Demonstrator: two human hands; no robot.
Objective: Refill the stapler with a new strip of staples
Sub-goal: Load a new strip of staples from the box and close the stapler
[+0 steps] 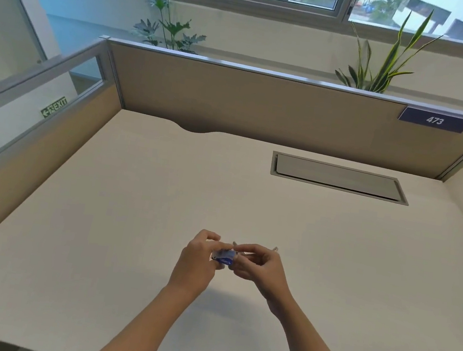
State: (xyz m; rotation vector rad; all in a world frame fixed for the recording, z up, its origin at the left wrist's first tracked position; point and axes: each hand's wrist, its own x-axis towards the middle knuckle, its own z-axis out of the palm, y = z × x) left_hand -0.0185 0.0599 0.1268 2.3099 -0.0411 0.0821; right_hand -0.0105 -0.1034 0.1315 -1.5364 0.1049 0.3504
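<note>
1. While hovering over the desk's [133, 191] near edge, the left hand [197, 262] and right hand [259, 265] are pinching a small blue stapler [224, 257]; its writing is unreadable.
2. A partition plate [434, 120] is displaying "473".

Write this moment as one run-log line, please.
step: handling stapler | left hand: holding small blue stapler | right hand: pinching its right end | staple strip: cannot tell | desk: below
</note>
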